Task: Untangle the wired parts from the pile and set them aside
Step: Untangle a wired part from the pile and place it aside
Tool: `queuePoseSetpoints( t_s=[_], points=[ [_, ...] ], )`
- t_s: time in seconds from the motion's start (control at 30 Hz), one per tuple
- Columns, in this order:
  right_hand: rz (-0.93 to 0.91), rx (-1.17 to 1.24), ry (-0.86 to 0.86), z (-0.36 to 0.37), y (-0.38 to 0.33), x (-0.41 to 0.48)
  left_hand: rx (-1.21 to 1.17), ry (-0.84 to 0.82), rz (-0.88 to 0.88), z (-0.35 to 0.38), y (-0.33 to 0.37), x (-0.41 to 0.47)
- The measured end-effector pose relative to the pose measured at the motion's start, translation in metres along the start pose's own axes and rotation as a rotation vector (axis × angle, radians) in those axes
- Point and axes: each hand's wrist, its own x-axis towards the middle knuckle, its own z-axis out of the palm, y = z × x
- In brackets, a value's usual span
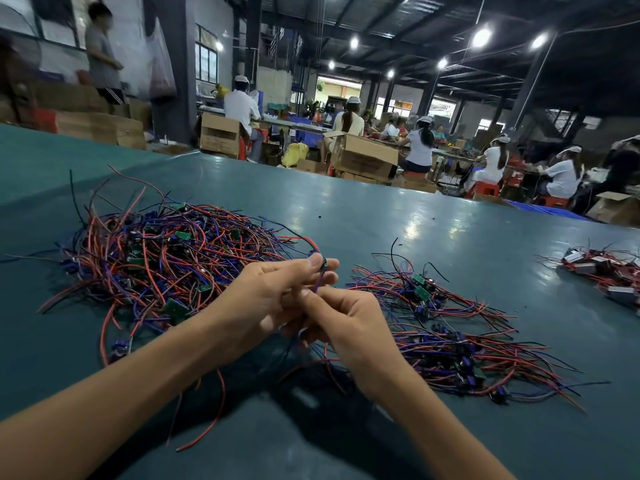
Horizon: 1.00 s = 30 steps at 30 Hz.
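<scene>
Head view: the left hand (273,292) and right hand (346,320) meet above the near middle of a glossy teal table (381,216). The left thumb and forefinger are pinched together on the top of one wired part (320,277). The curled right fingers pinch its purple lead just below. Whether a board hangs on it cannot be told. Red and black leads trail from it toward the tangled pile (166,258) of red, purple and black wires with small green boards, just left of the hands. Right of the hands lies a flatter spread of sorted wired parts (450,327), near but apart from the pile. A third cluster with silvery blocks (602,271) sits well apart at the right edge. Loose red wires (214,420) cross the table under the left forearm. A strip of bare table runs between pile and spread to the far edge. Beyond it stand cardboard boxes (363,157), seated workers (420,147) on red stools (483,190), a standing person (102,53) at far left, and ceiling lamps (481,37) under dark roof beams.
</scene>
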Motion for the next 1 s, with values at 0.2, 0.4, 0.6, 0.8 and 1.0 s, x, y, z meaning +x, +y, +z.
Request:
queuePoseSetpoints(
  t_s=[0.2,0.4,0.6,0.8,1.0],
  points=[
    [0.010,0.012,-0.028,0.004,-0.007,-0.007,0.015,0.224,0.057,-0.009,0.013,0.005],
    [-0.022,-0.108,-0.149,0.007,-0.007,-0.018,0.105,0.254,0.040,-0.022,0.010,0.009],
    [-0.220,-0.257,-0.105,0.005,-0.008,-0.023,-0.063,0.269,0.044,-0.034,0.016,0.011],
    [-0.333,-0.268,0.254,-0.005,-0.005,-0.014,-0.108,0.064,0.170,-0.040,0.020,0.007],
    [-0.300,-0.337,0.316,-0.002,-0.002,-0.012,0.192,0.017,0.322,-0.031,0.018,-0.001]
  ],
)
